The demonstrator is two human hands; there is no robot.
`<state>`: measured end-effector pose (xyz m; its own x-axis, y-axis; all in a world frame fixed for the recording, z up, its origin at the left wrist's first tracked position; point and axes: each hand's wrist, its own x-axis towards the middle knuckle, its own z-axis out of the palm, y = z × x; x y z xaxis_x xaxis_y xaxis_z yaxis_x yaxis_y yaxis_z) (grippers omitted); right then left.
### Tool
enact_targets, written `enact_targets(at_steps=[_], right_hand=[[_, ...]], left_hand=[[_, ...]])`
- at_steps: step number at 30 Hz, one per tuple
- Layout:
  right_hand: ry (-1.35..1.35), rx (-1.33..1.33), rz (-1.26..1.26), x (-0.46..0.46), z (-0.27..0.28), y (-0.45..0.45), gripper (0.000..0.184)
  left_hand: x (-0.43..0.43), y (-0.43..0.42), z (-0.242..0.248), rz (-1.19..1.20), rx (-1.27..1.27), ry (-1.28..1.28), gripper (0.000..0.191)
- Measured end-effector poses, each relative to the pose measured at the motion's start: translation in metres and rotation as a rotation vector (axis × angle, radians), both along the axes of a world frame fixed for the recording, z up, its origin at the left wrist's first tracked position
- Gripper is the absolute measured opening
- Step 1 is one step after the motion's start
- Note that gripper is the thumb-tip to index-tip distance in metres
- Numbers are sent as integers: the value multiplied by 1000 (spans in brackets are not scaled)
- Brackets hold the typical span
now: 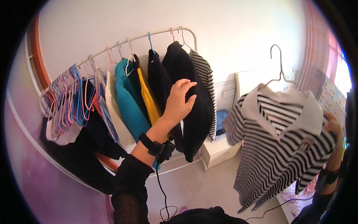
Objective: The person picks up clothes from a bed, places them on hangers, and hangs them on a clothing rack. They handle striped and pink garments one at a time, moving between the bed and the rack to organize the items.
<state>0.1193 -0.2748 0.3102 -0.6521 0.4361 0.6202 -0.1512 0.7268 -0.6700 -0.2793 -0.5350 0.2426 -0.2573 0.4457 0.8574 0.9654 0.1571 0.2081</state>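
Note:
A black-and-white striped polo shirt [275,156] with a pale collar and a chest badge is spread on a metal wire hanger [280,64]. The hanger's hook points up, free of any rail. At the shirt's shoulder on the right, my right hand [333,126] grips the fabric, partly hidden by it. My left hand [180,100] is raised in front of a black jacket [193,117] on the clothes rack. Its fingers are bent, the thumb stands apart, and nothing is in it. I cannot tell whether it touches the jacket.
The white clothes rack rail [106,49] carries a teal garment [127,89], a yellow garment [148,100], a striped top [204,67] and bunched hangers [70,98]. A cream drawer cabinet [219,154] stands behind. Cables hang from both wrists. Pink curtains [313,36] hang at right.

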Motion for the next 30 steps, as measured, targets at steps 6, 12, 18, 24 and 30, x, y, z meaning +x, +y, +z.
enact_targets(at_steps=[6, 12, 18, 24, 30], right_hand=[[-223, 20, 0, -73, 77, 61, 67], [18, -186, 222, -179, 83, 30, 55], [-9, -363, 577, -264, 89, 39, 45], [-45, -433, 732, -315, 79, 74, 41], [-137, -327, 708, -342, 76, 91, 37]], left_hand=[[-36, 12, 21, 4, -93, 76, 46], [-86, 37, 53, 33, -173, 223, 55], [-111, 64, 80, 103, -328, 244, 52], [-108, 104, 96, 219, -630, 422, 52], [-106, 134, 103, 340, -952, 396, 37]])
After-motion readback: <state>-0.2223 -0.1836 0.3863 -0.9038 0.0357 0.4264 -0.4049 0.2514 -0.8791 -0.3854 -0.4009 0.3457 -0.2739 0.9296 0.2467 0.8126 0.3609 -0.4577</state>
